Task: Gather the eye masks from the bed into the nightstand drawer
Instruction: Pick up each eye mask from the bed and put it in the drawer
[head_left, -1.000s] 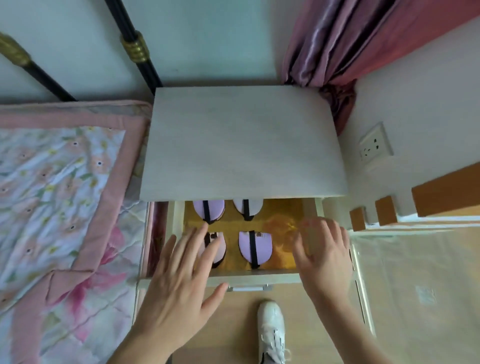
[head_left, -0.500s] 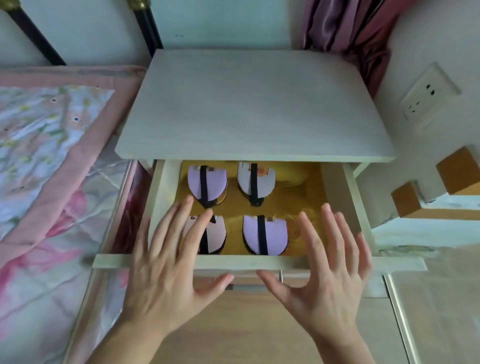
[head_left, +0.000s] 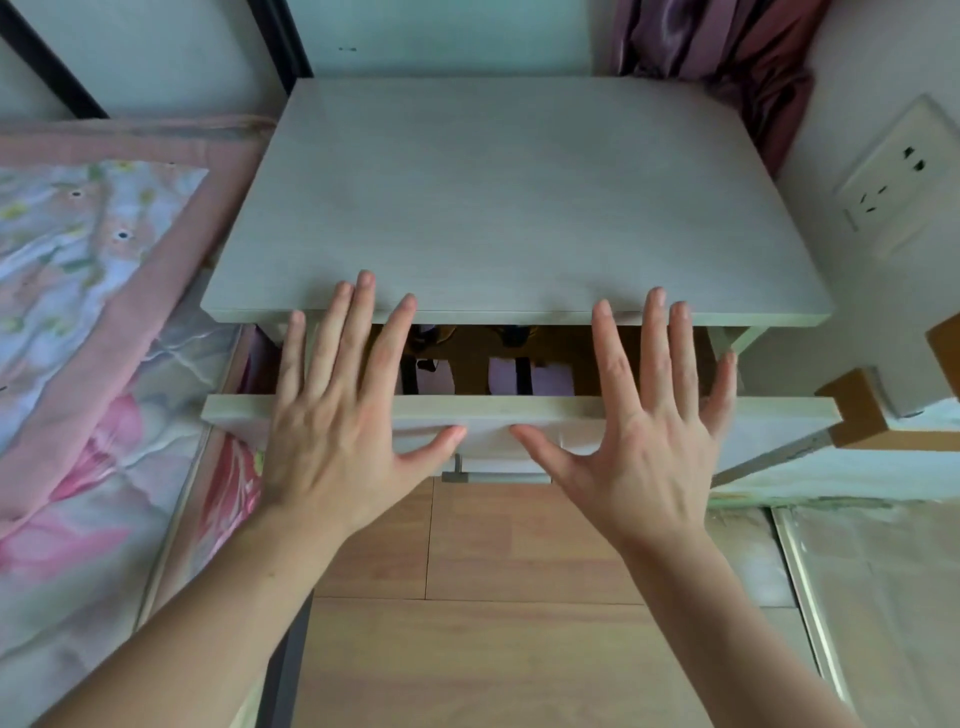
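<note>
The pale wooden nightstand (head_left: 514, 197) stands beside the bed. Its drawer (head_left: 519, 410) is open only by a narrow gap. Through that gap I see parts of lilac eye masks (head_left: 550, 382) with black straps on a golden lining; the rest are hidden under the top. My left hand (head_left: 343, 415) lies flat with spread fingers over the drawer's front edge on the left. My right hand (head_left: 649, 421) does the same on the right. Both thumbs rest on the drawer front above the metal handle (head_left: 496, 475). Neither hand holds anything.
The bed with a pink floral quilt (head_left: 98, 322) fills the left side. A purple curtain (head_left: 727, 57) hangs behind the nightstand on the right, next to a wall socket (head_left: 898, 182). Wooden blocks (head_left: 862, 410) stick out at the right. Wood floor (head_left: 467, 623) lies below.
The drawer has slid inward and most of the eye masks are now hidden under the nightstand top. Both hands moved forward with the drawer front, palms flat against it.
</note>
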